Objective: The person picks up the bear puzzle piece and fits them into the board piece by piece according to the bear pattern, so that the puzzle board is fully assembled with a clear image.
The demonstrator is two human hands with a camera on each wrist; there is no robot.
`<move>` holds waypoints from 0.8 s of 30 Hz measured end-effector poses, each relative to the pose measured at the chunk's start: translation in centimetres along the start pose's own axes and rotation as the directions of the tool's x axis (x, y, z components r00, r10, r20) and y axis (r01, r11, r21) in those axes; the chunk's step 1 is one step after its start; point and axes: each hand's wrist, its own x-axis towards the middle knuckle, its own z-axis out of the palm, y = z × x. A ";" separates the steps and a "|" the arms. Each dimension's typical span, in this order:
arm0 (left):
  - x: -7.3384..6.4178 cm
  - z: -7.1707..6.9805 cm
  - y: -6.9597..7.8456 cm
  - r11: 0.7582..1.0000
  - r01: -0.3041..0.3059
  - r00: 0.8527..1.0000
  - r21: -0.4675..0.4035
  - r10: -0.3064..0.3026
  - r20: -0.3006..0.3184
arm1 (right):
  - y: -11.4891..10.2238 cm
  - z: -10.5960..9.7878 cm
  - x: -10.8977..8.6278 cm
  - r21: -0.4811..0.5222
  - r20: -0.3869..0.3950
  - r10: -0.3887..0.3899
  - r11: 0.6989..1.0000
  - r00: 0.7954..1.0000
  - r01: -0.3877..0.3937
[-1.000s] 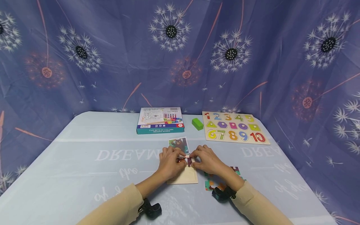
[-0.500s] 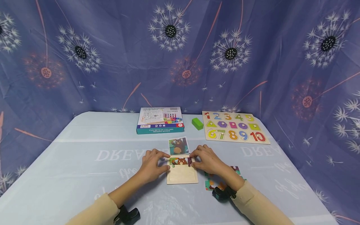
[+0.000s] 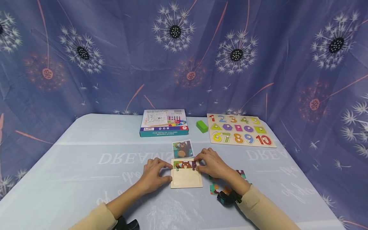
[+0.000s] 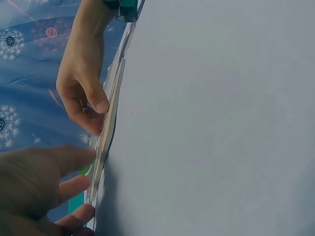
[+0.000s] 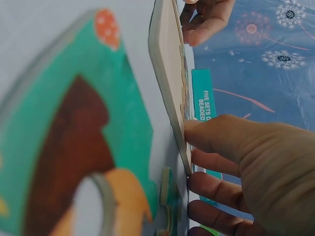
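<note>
A small wooden puzzle tray (image 3: 186,179) lies flat near the table's middle. Joined bear-picture pieces (image 3: 185,164) fill a strip along its far side; the rest of the recess shows bare wood. My left hand (image 3: 154,175) is at the tray's left edge, thumb and index finger spread apart, fingertips at or almost touching the rim. The right hand (image 3: 214,163) holds the tray's far right corner, thumb and index finger beside the end of the strip. In the right wrist view, the right thumb (image 5: 211,135) lies on the tray's edge.
A bear picture card (image 3: 182,149) lies just beyond the tray. Loose puzzle pieces (image 3: 215,189) lie under the right forearm, partly hidden. Farther back are a beaded-boxes carton (image 3: 164,124), a green block (image 3: 202,126) and a number board (image 3: 241,131). A patterned curtain (image 3: 129,57) hangs behind the table.
My left hand has drawn back leftward off the strip to the tray's left edge, uncovering the bear pieces, then shifted slightly nearer. The right hand has stayed in place.
</note>
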 end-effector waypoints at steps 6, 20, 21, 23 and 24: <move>-0.1 0.2 0.2 1.000 0.003 1.000 0.017 -0.003 -0.019 | 0.0 0.0 0.0 -0.003 0.001 0.006 1.000 1.000 -0.006; -0.2 0.6 -0.2 0.999 -0.014 0.999 0.041 0.016 -0.051 | -0.1 0.0 0.0 0.001 0.000 0.015 1.000 1.000 -0.015; -0.2 0.7 -0.2 0.999 -0.016 0.998 0.045 0.018 -0.054 | -0.1 0.0 0.0 0.004 0.000 0.013 1.000 1.000 -0.013; -0.3 0.7 -0.2 0.999 -0.018 0.998 0.049 0.021 -0.058 | 0.0 0.0 0.0 0.007 -0.001 0.011 1.000 1.000 -0.011; -0.3 0.7 -0.2 0.998 -0.022 0.998 0.052 0.025 -0.061 | 0.0 -0.1 0.0 0.010 0.000 0.009 1.000 1.000 -0.009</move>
